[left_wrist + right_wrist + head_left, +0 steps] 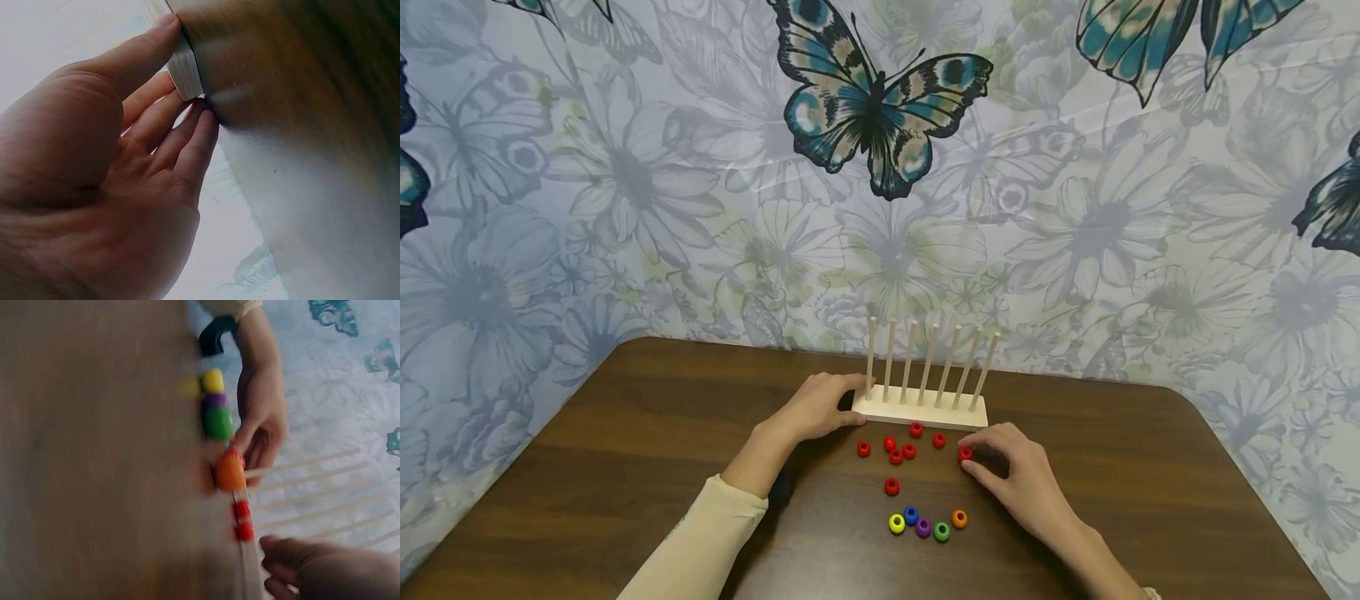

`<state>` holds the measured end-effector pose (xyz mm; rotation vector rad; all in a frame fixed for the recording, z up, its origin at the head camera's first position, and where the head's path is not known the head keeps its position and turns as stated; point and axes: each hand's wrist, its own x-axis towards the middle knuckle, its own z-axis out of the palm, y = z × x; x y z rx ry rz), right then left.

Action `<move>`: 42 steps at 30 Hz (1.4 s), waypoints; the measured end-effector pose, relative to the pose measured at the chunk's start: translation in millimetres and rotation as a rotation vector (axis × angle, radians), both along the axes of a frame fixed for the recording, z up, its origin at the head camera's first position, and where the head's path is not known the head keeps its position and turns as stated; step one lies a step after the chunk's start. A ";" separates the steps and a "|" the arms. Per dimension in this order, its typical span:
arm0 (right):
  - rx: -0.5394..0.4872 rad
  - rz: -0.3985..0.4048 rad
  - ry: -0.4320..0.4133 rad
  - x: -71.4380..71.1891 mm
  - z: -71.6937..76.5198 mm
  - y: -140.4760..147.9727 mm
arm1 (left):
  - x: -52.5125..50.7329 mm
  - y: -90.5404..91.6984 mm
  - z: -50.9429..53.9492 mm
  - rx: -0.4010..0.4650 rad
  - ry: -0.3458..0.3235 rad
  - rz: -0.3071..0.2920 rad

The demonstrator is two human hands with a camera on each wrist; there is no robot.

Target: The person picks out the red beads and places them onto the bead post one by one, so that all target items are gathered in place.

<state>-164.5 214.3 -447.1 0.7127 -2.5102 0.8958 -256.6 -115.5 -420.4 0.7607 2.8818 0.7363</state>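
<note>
The left hand (820,407) holds the left end of a wooden peg stand (921,410), thumb at the front. The right hand's (1018,473) grip is narrow — thumb and fingertips pinch a red bead (966,454) near the stand's right front corner. Seven loose red beads (892,487) lie before it on the surface (1150,467) — nearer the person, a yellow bead (897,523), blue bead (911,515), purple bead (923,527), green bead (942,532) and orange bead (959,519).

On the worktop (700,383), we see the peg stand (917,410) by the far edge, about midway between the far corners, with the backdrop (737,250) behind. The left hand (818,407) is round the stand's left end. Before the stand we count seven beads (896,459); five more beads (922,532) lie farther from that edge. Right of the seven, we find the right hand (1017,468), one bead (965,456) in its pinch.
</note>
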 end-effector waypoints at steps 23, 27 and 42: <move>-0.376 -0.084 0.303 -49.4 130.5 -7.4 | 1.8 -0.3 3.9 -0.009 -0.020 0.023; -0.344 -0.065 0.332 -54.7 128.6 -11.9 | 1.8 -0.8 2.2 -0.001 -0.009 0.021; -0.253 -0.144 0.222 -53.9 116.9 -2.5 | 0.6 -1.9 0.2 0.008 -0.034 0.021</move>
